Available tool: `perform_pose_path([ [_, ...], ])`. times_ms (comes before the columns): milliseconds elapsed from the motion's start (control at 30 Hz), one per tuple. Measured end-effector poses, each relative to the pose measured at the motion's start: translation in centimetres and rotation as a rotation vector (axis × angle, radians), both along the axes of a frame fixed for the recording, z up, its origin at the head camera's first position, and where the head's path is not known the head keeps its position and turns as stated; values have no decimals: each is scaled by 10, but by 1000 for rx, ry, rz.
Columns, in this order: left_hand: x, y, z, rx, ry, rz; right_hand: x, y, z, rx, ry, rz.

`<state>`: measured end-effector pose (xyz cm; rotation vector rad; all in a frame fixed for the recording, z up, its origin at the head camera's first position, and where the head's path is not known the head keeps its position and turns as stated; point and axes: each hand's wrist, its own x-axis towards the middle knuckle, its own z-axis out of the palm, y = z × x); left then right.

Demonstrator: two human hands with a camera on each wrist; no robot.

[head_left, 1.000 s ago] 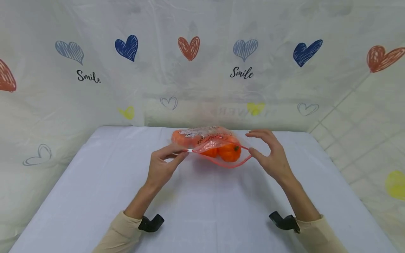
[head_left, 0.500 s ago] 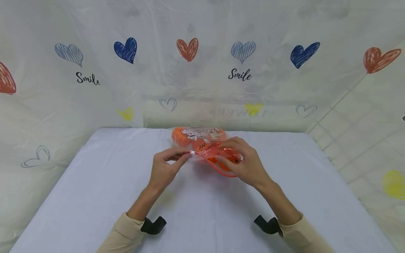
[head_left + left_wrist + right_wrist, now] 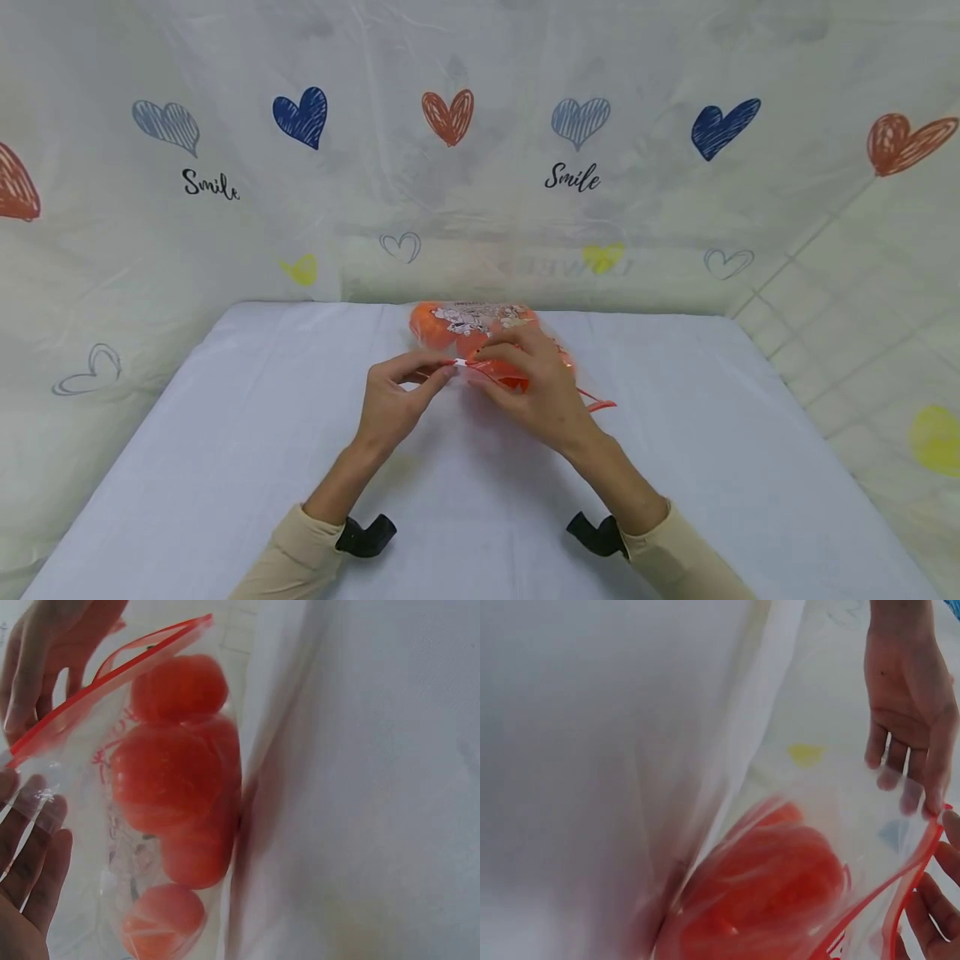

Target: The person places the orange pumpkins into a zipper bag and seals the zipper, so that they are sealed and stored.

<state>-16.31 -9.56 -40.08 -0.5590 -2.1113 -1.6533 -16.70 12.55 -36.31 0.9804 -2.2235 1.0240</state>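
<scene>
A clear zip bag (image 3: 480,317) with a red zip edge (image 3: 602,406) and a white slider (image 3: 460,362) lies at the table's far side. Inside it are several orange, rounded fruit- or vegetable-like things (image 3: 169,776), their kind unclear through the plastic. My left hand (image 3: 393,400) pinches the left end of the zip edge, beside the slider. Close by, my right hand (image 3: 543,392) has thumb and fingers on the zip edge just right of the slider. Rightward, the zip edges still stand apart, as the right wrist view shows around the red strip (image 3: 900,900).
A white cloth covers the table (image 3: 480,517). Behind it hangs a pale curtain (image 3: 495,200) printed with hearts and lettering. On each wrist sits a black camera mount, left mount (image 3: 366,536) and right mount (image 3: 597,535).
My right hand has moved left from the bag's right end to near the slider, its fingers drawing together. The right end of the zip edge now sticks out free. The left hand has barely moved.
</scene>
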Motion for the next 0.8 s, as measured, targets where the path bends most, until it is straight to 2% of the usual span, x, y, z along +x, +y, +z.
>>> perform_pose_path([
  [333,2,0,-2,-4,-24,-17,4,-10,-3,29,-31,-71],
  [600,3,-2,-2,-11,-15,-35,5,-13,-7,-30,2,-55],
  [800,4,-6,0,-48,-11,-38,5,-15,-7,-50,11,-49],
])
